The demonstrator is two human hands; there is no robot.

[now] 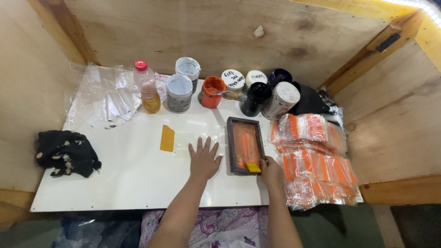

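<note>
Frame [245,145] of dark wood, small screen w/ orange ink, lay on white counter [133,179], long axis running away from person | right hand [271,172] at its near end, closed on yellow squeegee [253,167] | left hand [204,158] flat, fingers spread, just left of frame, pressing clear plastic bag [202,140] | glossy orange-printed bags [314,158] stacked right.

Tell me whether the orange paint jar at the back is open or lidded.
Open. The orange paint jar stands upright with no lid, its orange inside showing, while the white-topped jars beside it are capped.
</note>
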